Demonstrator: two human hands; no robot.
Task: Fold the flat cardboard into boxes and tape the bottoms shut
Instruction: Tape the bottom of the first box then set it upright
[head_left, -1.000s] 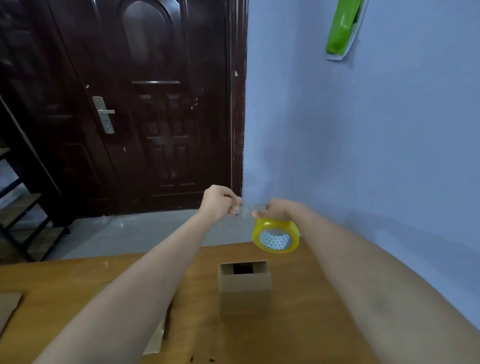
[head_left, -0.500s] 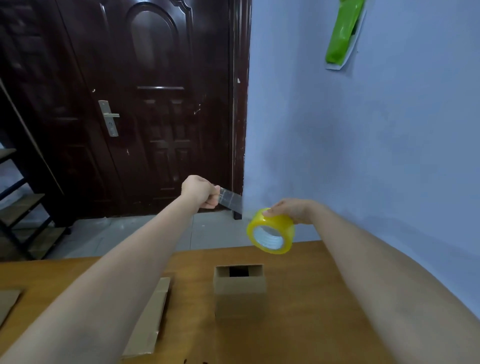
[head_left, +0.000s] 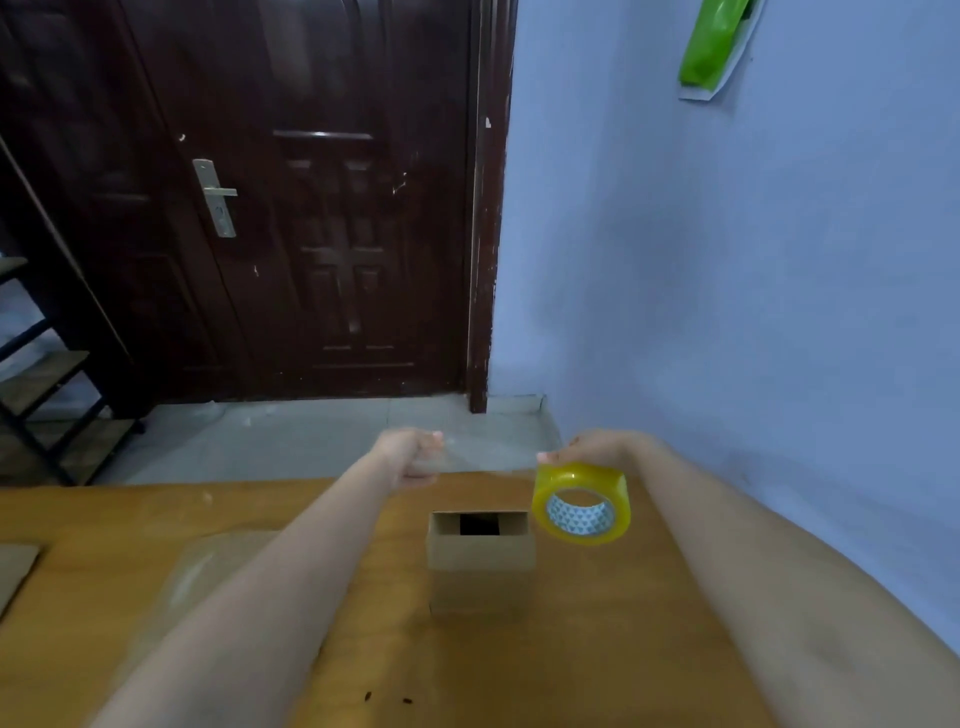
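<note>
A small folded cardboard box (head_left: 480, 566) stands on the wooden table (head_left: 597, 649), its top flaps partly closed with a dark gap between them. Above and beyond it, my right hand (head_left: 597, 447) holds a yellow roll of clear tape (head_left: 581, 504) by its upper rim. My left hand (head_left: 413, 454) pinches the free end of the tape strip (head_left: 491, 457), which stretches level between both hands, just over the box's far edge. Flat cardboard (head_left: 208, 566) lies left of the box, partly hidden by my left forearm.
Another flat cardboard piece (head_left: 15, 571) lies at the table's left edge. A blue wall (head_left: 753, 312) runs close along the right side. A dark door (head_left: 322, 208) stands beyond the table, and stair steps (head_left: 47, 384) rise at the far left.
Both hands have come down from chest height to just above the box. The pulled-out strip is longer than a second ago and now lies level between the hands.
</note>
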